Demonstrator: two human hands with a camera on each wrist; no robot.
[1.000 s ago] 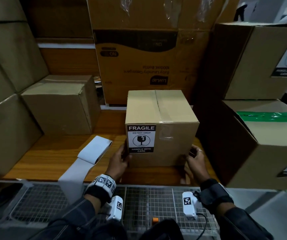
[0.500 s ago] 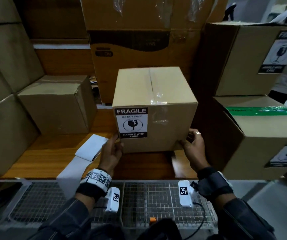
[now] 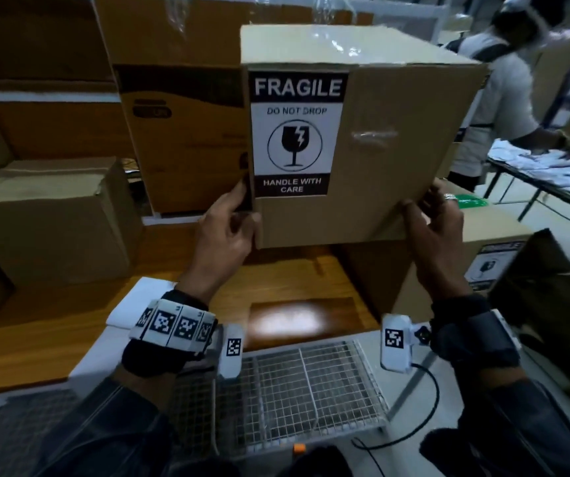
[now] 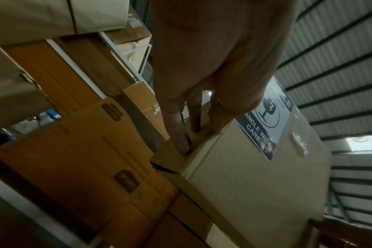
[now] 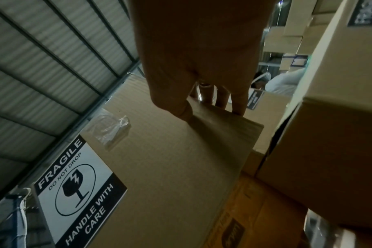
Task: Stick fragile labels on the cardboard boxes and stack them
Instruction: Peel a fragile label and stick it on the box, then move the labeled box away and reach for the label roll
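Observation:
A brown cardboard box point(image 3: 397, 149) is held up in the air in front of me, its taped top tilted away. A black and white fragile label point(image 3: 296, 134) is stuck on the left half of its near face. My left hand point(image 3: 228, 232) grips the box's lower left corner, thumb on the front, fingers along the side point(image 4: 181, 134). My right hand point(image 3: 431, 228) grips the lower right corner point(image 5: 202, 104), thumb in front, fingers behind. A white strip of label backing point(image 3: 132, 304) lies on the wooden table point(image 3: 53, 321) below.
Labelled boxes point(image 3: 490, 266) are stacked at the right. A plain box point(image 3: 46, 218) sits at the left, with a big printed carton point(image 3: 187, 132) behind. A wire rack point(image 3: 311, 390) lies at the table's near edge. Another person point(image 3: 497, 98) stands at the far right by a table of papers.
Both hands have lifted the labelled box off the table, up and toward the right. The head view has turned right with it.

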